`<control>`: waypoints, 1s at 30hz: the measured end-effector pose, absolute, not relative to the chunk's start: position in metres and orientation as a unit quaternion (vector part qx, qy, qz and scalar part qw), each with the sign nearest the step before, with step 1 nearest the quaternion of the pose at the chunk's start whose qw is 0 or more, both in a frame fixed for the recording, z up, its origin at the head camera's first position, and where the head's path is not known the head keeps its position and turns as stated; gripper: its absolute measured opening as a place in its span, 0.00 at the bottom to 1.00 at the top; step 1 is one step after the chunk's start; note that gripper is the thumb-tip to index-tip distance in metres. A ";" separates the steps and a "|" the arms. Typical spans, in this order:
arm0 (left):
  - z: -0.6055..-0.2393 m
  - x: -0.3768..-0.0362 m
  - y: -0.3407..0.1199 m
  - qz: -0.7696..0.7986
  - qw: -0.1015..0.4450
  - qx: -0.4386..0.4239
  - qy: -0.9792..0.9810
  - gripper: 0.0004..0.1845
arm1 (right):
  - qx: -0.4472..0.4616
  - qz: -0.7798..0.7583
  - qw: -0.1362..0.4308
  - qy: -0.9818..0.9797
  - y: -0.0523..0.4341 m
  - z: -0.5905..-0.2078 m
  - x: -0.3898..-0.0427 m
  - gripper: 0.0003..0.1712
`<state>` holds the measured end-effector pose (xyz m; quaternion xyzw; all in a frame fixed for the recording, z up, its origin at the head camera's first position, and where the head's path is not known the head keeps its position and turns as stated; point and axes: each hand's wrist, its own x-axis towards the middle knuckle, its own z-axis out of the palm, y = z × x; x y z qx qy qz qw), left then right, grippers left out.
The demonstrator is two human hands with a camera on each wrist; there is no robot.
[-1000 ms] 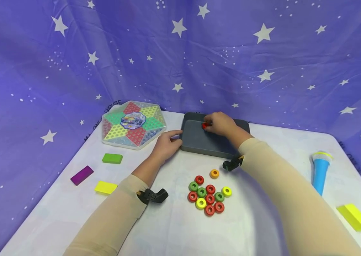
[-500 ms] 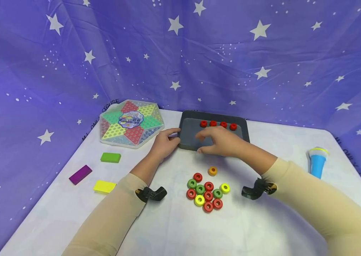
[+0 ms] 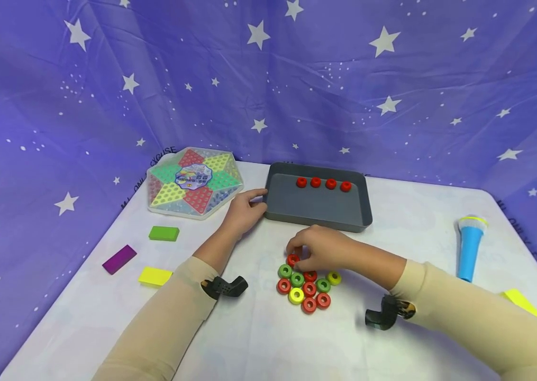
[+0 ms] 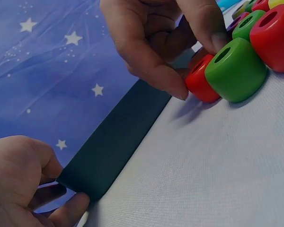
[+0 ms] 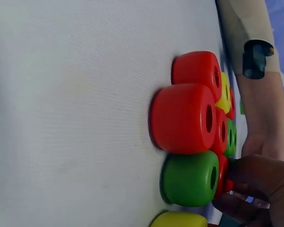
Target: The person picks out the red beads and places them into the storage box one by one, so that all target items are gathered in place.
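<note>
A red ring [image 3: 292,260] is being pinched by the curled right hand [image 3: 318,248], while the gray tray's [image 3: 316,209] left corner is being gripped by the left hand [image 3: 244,211].

The rings [image 3: 304,288] look like smooth plastic with a soft, slightly glossy shine; this is seen best on the red ring [image 5: 182,118] and the green ring [image 4: 235,69]. The table [image 3: 258,338] is covered with a white cloth of fine, matt weave. The tray [image 3: 318,209] appears as dark grey matt plastic. The backdrop [image 3: 268,79] is made of thin purple cloth, wrinkled. The game board [image 3: 194,182] is enclosed in clear glossy plastic. The sleeves [image 3: 173,317] are of thin, smooth fabric.
</note>
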<state>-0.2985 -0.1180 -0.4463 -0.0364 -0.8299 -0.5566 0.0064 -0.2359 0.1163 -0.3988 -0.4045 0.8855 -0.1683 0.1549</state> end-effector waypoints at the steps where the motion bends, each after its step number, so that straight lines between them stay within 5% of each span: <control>1: -0.446 -0.298 -0.118 -0.558 0.006 -0.036 -0.829 0.28 | -0.407 -0.165 0.157 0.884 0.116 -0.399 -0.236 0.14; 11: -0.445 -0.297 -0.118 -0.557 0.012 -0.038 -0.829 0.28 | -0.393 -0.165 0.133 0.895 0.121 -0.366 -0.258 0.14; 21: -0.443 -0.296 -0.118 -0.556 -0.001 -0.030 -0.830 0.27 | -0.345 -0.185 0.066 0.918 0.116 -0.332 -0.329 0.17; 30: -0.442 -0.296 -0.117 -0.559 -0.005 -0.025 -0.829 0.27 | -0.291 -0.133 0.082 0.944 0.096 -0.344 -0.385 0.18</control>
